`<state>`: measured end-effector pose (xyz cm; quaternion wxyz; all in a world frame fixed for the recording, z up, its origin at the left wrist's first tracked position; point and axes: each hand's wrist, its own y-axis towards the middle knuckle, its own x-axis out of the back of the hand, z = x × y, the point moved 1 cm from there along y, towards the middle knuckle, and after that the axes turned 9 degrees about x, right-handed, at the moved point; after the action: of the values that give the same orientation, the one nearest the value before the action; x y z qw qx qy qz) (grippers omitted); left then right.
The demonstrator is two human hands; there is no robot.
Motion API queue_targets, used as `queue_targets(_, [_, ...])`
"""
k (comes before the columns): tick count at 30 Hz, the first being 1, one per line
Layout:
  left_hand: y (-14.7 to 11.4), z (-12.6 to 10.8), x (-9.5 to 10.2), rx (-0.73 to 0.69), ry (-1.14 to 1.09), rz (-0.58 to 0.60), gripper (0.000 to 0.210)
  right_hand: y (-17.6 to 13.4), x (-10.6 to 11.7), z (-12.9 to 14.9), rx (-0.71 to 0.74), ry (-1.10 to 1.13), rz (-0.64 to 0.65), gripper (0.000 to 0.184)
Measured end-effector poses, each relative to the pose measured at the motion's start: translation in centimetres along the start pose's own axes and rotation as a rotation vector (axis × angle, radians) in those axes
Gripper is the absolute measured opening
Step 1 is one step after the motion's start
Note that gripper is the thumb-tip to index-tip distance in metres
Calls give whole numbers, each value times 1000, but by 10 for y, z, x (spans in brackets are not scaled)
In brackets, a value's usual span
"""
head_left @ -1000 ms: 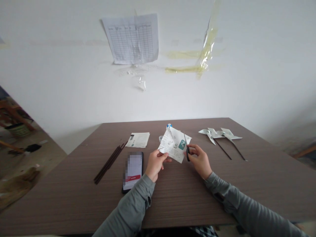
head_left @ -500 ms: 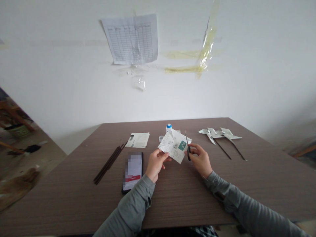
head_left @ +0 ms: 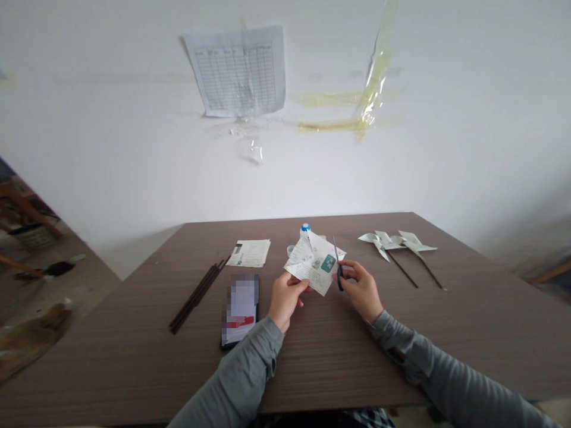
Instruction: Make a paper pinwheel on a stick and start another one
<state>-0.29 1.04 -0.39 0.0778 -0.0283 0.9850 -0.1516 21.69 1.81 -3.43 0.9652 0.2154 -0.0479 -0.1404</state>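
Between thumb and fingers, my left hand (head_left: 288, 296) pinches the near left edge of a printed square sheet of paper (head_left: 312, 267). Slits run in from the sheet's far side, and its flaps stand apart. My right hand (head_left: 360, 290) is closed on a pair of scissors (head_left: 340, 274) with dark handles, blades pointing up and away at the paper's right corner. Whether the blades touch the paper I cannot tell. Behind the sheet stands a white bottle with a blue cap (head_left: 306, 227), partly hidden. Two paper pinwheels (head_left: 381, 242) on dark sticks lie to the right.
A brown table (head_left: 147, 368) meets the white wall. Left of my hands are a phone (head_left: 241, 309), a bundle of dark sticks (head_left: 196, 297) and a stack of printed paper squares (head_left: 248, 252). A small clear cup (head_left: 290, 250) sits by the bottle.
My left hand has slid slightly right along the paper's near edge, and the sheet has shifted a little left and turned. The right hand and scissors have barely moved.
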Motion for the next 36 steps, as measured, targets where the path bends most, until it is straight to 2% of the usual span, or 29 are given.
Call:
queue_targets(7, [2, -1, 1, -7, 8, -9, 23, 1, 0, -3, -3, 10, -6, 79])
queue_targets(12, [3, -5, 8, -28, 4, -47, 25, 0, 4, -5, -41, 15, 20, 67])
queue_targets(23, [4, -16, 20, -132, -87, -150, 20, -13, 10, 8, -142, 34, 323, 56])
queue_targets(36, [4, -18, 22, -133, -139, -171, 23, -16, 11, 14, -178, 76, 522, 59])
